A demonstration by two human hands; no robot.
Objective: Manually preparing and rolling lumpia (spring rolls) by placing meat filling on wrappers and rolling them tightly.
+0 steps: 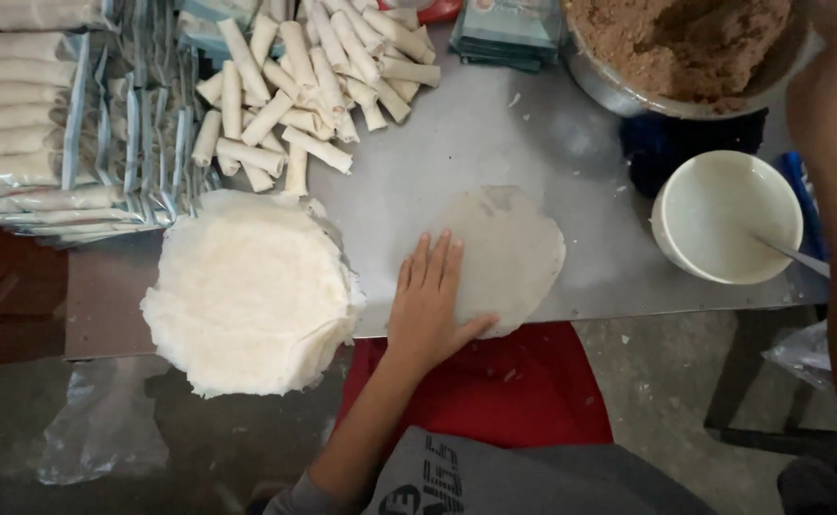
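One hand [428,305] flat on a thin round wrapper [504,253], fingers pressed together, wrapper stack [252,296] just beside, rolls [304,86] behind.

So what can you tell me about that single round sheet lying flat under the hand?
The single wrapper is a thin, pale, roughly round sheet, slightly see-through so the grey metal table tints it. Its edge is uneven, and it lies flat near the table's front edge, its lower rim reaching that edge. The left hand rests palm down on its left part, fingers together. It lies apart from the stack of wrappers on the left and the white bowl on the right.
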